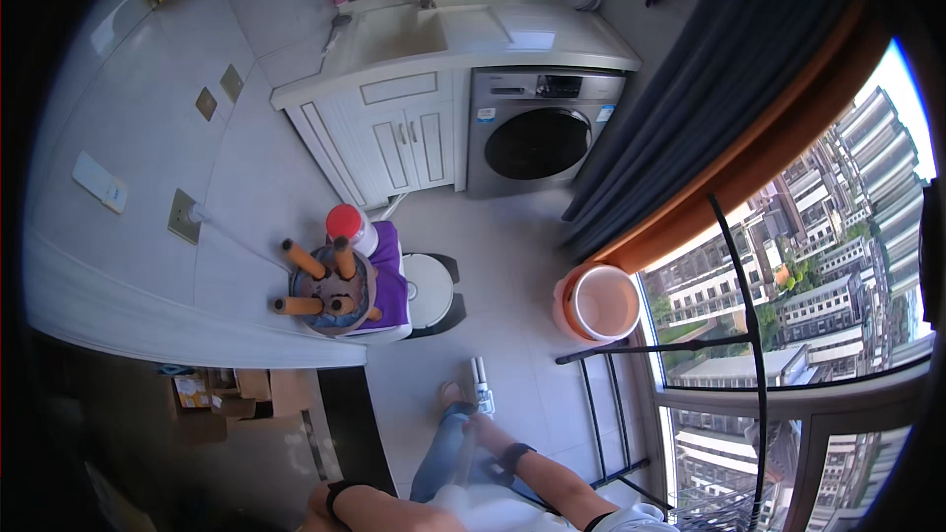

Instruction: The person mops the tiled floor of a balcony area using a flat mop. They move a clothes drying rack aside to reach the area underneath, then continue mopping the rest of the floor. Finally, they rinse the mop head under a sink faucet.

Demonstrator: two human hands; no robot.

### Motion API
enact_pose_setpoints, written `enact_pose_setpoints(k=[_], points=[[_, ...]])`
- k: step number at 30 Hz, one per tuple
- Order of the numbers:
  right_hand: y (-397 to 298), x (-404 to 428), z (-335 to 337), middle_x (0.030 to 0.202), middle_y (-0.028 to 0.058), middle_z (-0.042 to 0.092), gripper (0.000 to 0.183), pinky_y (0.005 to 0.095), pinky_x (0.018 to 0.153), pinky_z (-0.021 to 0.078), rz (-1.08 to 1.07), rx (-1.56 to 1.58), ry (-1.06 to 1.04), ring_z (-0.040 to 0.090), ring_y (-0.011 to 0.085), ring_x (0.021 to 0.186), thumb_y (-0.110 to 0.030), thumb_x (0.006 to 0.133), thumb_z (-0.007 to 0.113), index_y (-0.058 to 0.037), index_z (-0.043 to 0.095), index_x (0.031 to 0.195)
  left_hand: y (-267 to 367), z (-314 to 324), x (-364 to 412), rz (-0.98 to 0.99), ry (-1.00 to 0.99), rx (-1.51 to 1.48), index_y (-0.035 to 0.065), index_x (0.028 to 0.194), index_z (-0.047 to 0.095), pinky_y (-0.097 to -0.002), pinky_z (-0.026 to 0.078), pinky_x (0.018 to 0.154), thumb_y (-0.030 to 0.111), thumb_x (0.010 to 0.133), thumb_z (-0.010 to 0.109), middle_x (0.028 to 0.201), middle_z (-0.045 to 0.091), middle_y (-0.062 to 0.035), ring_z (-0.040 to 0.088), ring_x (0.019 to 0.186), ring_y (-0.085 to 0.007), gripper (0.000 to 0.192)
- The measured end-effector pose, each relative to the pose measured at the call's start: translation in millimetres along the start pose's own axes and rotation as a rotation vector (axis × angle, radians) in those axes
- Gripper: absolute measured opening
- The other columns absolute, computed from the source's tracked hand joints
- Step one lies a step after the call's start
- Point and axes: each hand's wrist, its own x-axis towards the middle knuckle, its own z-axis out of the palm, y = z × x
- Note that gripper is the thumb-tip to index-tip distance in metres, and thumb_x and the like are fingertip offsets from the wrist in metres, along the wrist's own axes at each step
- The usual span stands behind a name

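Note:
My right hand (484,434) is low in the middle, its fingers closed round a blurred, pale pole (464,454). Just beyond it, close to the floor, is a white fitting with two parallel bars (482,388); whether it joins the pole I cannot tell. My left hand (319,508) is at the bottom edge, partly cut off, and its fingers are hidden. To the left, an upturned stool with orange-brown legs (336,295) rests on a purple cloth (390,273), beside a clear jar with a red lid (353,225). A round white disc-shaped appliance (429,290) is on the floor alongside.
Nested buckets (606,303) stand by the window, near a black metal rack (680,345). Ahead are a white cabinet (406,133) with a sink (403,33) and a washing machine (538,140). A long dark curtain (687,103) hangs right; cardboard boxes (288,391) lie left, past a dark threshold (355,421).

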Motion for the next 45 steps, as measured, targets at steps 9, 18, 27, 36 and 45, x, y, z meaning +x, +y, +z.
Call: enact_pose_setpoints(k=[9,18,27,36,45], points=[[-117,114,-60,0.070,0.0109,0.046,0.021,0.0357,0.053,0.0474,0.284,1.067,0.219,0.052,0.0224,0.059,-0.009,0.076,0.054,-0.0032,0.039,0.090,49,-100,-5,0.175,-0.118,0.096,-0.0043,0.080,0.054,-0.0311,0.045,0.049,0.004,0.082,0.047,0.073,0.056,-0.0134,0.055,0.057,-0.0241,0.011],[-189,260,-183,0.069,0.0102,0.046,0.017,0.0343,0.053,0.0477,-0.378,0.470,0.158,0.051,0.0213,0.060,-0.009,0.080,0.050,-0.0013,0.039,0.090,27,-199,16,-0.002,-0.076,0.272,-0.0016,0.071,0.055,-0.0308,0.046,0.051,0.010,0.081,0.050,0.070,0.055,-0.0118,0.056,0.058,-0.0228,0.016],[-371,365,-336,0.081,0.0101,0.049,0.017,0.0290,0.068,0.0463,-0.277,-0.096,0.073,0.052,0.0191,0.074,-0.008,0.082,0.048,0.0017,0.042,0.095,-73,-439,89,0.004,0.146,0.216,-0.0023,0.067,0.054,-0.0293,0.048,0.052,0.002,0.073,0.060,0.065,0.054,-0.0110,0.055,0.054,-0.0236,0.009],[-419,452,-498,0.086,0.0099,0.055,0.031,0.0271,0.073,0.0422,-0.121,-0.204,0.218,0.053,0.0174,0.080,-0.003,0.065,0.057,-0.0077,0.056,0.095,-171,-642,157,-0.022,0.323,0.065,0.0014,0.064,0.054,-0.0296,0.042,0.044,0.019,0.076,0.054,0.057,0.051,-0.0087,0.053,0.047,-0.0240,0.021],[-425,512,-597,0.098,0.0147,0.058,0.031,0.0317,0.082,0.0405,-0.006,-0.177,0.326,0.054,0.0248,0.094,-0.017,0.076,0.058,-0.0037,0.054,0.103,-234,-755,190,0.063,0.299,-0.013,-0.0006,0.060,0.051,-0.0285,0.042,0.042,0.011,0.073,0.053,0.054,0.051,-0.0093,0.051,0.043,-0.0224,0.018]])
